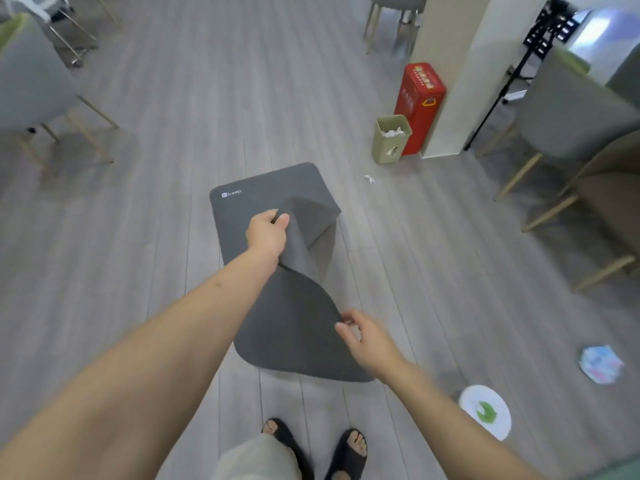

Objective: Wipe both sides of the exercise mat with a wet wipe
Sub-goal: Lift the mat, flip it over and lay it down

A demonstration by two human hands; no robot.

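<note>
Grey exercise mat [287,327] on wood floor [173,133], far end flat, middle lifted and twisted. Left hand [267,233] grips a raised fold, fingers curled round it. Right hand [363,336] pinches the mat's near right edge, possibly just touching, blurry. Beige bin [389,140] beyond. White wipe pack [485,412] on floor at right.

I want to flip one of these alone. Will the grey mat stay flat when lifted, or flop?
Likely floppy: the mat folds and twists between the left hand and right hand. Probably light, since finger pinches lift it. Unlikely to roll.
</note>
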